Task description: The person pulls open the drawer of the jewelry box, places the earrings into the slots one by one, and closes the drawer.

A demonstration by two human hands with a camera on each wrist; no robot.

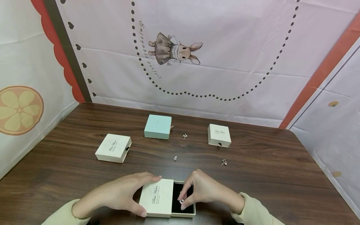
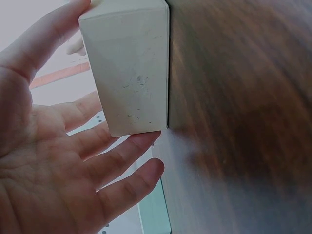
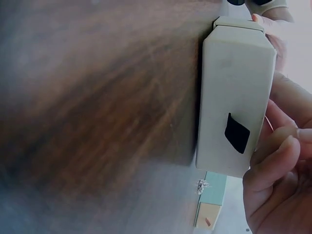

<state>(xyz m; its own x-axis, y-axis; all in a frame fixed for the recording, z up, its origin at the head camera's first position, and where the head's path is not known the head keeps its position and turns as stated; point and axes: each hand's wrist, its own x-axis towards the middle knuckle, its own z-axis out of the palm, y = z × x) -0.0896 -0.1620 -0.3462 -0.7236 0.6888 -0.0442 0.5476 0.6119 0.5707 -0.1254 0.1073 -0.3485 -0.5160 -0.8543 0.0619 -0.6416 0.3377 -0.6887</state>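
A cream jewelry box (image 1: 157,197) with "Best Wishes" on its sleeve lies at the table's near edge, its black-lined drawer (image 1: 176,210) pulled partly out to the right. My left hand (image 1: 123,192) holds the sleeve's left end, thumb on the near side and fingers at the far side. Over the drawer, my right hand (image 1: 201,189) pinches a small silver earring (image 1: 181,201) between thumb and fingertips, close above the black lining. In the right wrist view, a black pull tab (image 3: 237,134) sticks out of the drawer's end; the earring is hidden there behind the drawer wall and fingers.
Two more cream boxes, one at left (image 1: 113,148) and one at right (image 1: 219,135), and a mint-green box (image 1: 158,126) stand farther back. Small silver earrings lie between them: one piece (image 1: 184,136) near the green box, another (image 1: 175,158) mid-table, a third (image 1: 224,162) at right.
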